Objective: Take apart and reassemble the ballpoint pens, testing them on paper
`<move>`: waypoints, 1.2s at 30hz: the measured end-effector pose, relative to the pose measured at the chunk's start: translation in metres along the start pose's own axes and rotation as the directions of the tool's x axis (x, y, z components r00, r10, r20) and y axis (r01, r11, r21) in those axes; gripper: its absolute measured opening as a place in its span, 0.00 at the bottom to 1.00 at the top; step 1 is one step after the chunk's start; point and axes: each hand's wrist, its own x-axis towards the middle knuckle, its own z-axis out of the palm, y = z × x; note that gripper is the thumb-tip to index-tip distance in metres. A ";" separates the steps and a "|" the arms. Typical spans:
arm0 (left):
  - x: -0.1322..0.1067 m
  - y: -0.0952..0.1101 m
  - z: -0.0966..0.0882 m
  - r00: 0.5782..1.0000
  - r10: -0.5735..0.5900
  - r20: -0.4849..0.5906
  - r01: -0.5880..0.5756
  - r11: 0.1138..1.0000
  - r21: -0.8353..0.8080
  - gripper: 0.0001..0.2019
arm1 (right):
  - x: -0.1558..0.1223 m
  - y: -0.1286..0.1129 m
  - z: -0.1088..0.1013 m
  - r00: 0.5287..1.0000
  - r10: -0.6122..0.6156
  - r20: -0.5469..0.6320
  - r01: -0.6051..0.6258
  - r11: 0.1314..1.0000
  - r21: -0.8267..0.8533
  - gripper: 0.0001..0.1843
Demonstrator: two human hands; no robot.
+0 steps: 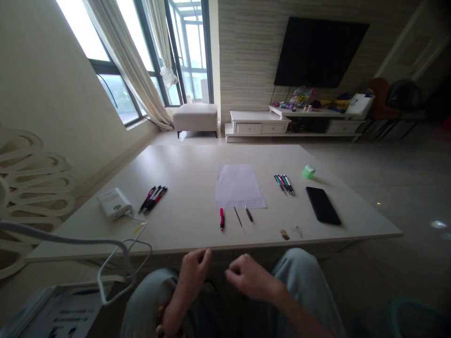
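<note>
My left hand (194, 266) is loosely closed over my lap, just off the table's front edge, and nothing shows in it. To its right hovers my right hand (249, 277), also curled closed, with no object visible. Neither hand touches the table (186, 230). Nearest them on the tabletop lie a red and black pen barrel (221, 219), a thin dark ink refill (238, 217) and a short dark pen piece (249, 214), side by side and apart. Behind these a white sheet of paper (237, 185) lies flat.
Several pens (153, 199) lie at left, beside a white charger box (115, 204) with a cable. More pens (283, 184), a green container (309, 172) and a black phone (322, 205) are at right. A small sticker-like piece (284, 234) lies near the front edge.
</note>
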 end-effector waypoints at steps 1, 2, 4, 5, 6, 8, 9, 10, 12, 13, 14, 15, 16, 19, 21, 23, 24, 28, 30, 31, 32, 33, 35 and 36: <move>-0.010 -0.004 0.009 0.996 0.011 0.087 -0.013 0.999 0.031 0.19 | -0.006 -0.003 0.015 0.996 0.005 0.089 0.002 0.996 -0.084 0.15; -0.021 -0.009 0.018 0.985 0.008 0.174 -0.023 0.996 0.085 0.18 | -0.012 -0.004 0.029 0.985 0.005 0.174 0.027 0.983 -0.181 0.13; -0.039 -0.015 0.035 0.942 0.001 0.336 -0.080 0.972 0.223 0.15 | -0.018 -0.003 0.056 0.953 0.054 0.297 0.054 0.938 -0.341 0.14; -0.046 -0.017 0.042 0.926 0.006 0.377 -0.120 0.952 0.281 0.15 | -0.020 -0.002 0.067 0.929 0.080 0.360 0.072 0.918 -0.390 0.15; -0.050 -0.018 0.046 0.914 0.014 0.405 -0.155 0.935 0.320 0.15 | -0.019 0.000 0.074 0.912 0.093 0.399 0.092 0.903 -0.421 0.15; -0.051 -0.013 0.049 0.917 0.028 0.398 -0.179 0.921 0.347 0.15 | -0.016 0.003 0.076 0.899 0.084 0.431 0.121 0.896 -0.427 0.16; -0.047 -0.009 0.047 0.927 0.036 0.373 -0.170 0.927 0.334 0.15 | -0.014 0.004 0.070 0.910 0.072 0.408 0.115 0.902 -0.416 0.16; -0.042 -0.002 0.043 0.942 0.048 0.331 -0.156 0.938 0.309 0.15 | -0.011 0.005 0.060 0.928 0.060 0.367 0.096 0.914 -0.394 0.16; -0.026 0.012 0.031 0.970 0.085 0.227 -0.141 0.960 0.243 0.17 | -0.004 0.005 0.030 0.971 0.084 0.225 -0.002 0.940 -0.340 0.15; -0.016 0.019 0.025 0.980 0.110 0.165 -0.146 0.963 0.226 0.18 | 0.000 0.005 0.012 0.985 0.097 0.145 -0.050 0.953 -0.298 0.16; -0.005 0.026 0.019 0.985 0.137 0.107 -0.158 0.963 0.219 0.17 | 0.004 0.006 -0.007 0.992 0.110 0.060 -0.091 0.962 -0.259 0.16; 0.008 0.031 0.014 0.989 0.136 0.061 -0.147 0.961 0.234 0.17 | 0.010 0.006 -0.024 0.989 0.146 -0.040 -0.151 0.959 -0.241 0.17; 0.021 0.036 0.010 0.992 0.120 0.031 -0.124 0.961 0.247 0.17 | 0.017 0.007 -0.040 0.968 0.204 -0.146 -0.235 0.941 -0.242 0.18; 0.057 0.044 0.007 0.997 0.073 -0.030 -0.060 0.951 0.304 0.14 | 0.042 0.009 -0.070 0.901 0.321 -0.293 -0.402 0.871 -0.281 0.18; 0.075 0.045 0.010 0.997 0.067 -0.039 -0.049 0.936 0.349 0.15 | 0.061 0.009 -0.077 0.884 0.357 -0.302 -0.449 0.829 -0.333 0.18; 0.085 0.046 0.014 0.998 0.049 -0.036 -0.031 0.920 0.391 0.15 | 0.077 0.008 -0.077 0.885 0.366 -0.287 -0.457 0.804 -0.380 0.17; 0.087 0.045 0.016 0.999 0.039 -0.034 -0.022 0.913 0.407 0.15 | 0.083 0.007 -0.076 0.887 0.368 -0.280 -0.456 0.798 -0.394 0.17; 0.086 0.043 0.018 0.999 0.024 -0.038 -0.006 0.905 0.426 0.14 | 0.098 0.003 -0.071 0.877 0.396 -0.272 -0.476 0.792 -0.383 0.18; 0.085 0.043 0.018 1.000 0.005 -0.031 0.008 0.903 0.430 0.13 | 0.101 0.002 -0.070 0.871 0.411 -0.269 -0.487 0.792 -0.369 0.18; 0.085 0.043 0.017 1.000 -0.001 -0.028 0.013 0.902 0.432 0.13 | 0.102 0.002 -0.069 0.870 0.412 -0.272 -0.489 0.792 -0.364 0.18; 0.085 0.044 0.017 1.000 -0.003 -0.026 0.014 0.902 0.432 0.12 | 0.102 0.002 -0.068 0.871 0.406 -0.277 -0.486 0.795 -0.363 0.18; 0.085 0.044 0.017 1.000 -0.002 -0.026 0.013 0.903 0.430 0.12 | 0.103 0.004 -0.067 0.873 0.396 -0.284 -0.480 0.799 -0.361 0.18; 0.086 0.043 0.018 1.000 0.000 -0.031 0.012 0.909 0.417 0.12 | 0.104 0.008 -0.065 0.879 0.371 -0.300 -0.463 0.815 -0.348 0.17; 0.086 0.042 0.018 0.999 0.003 -0.037 0.012 0.914 0.405 0.12 | 0.105 0.011 -0.065 0.880 0.361 -0.310 -0.455 0.829 -0.326 0.16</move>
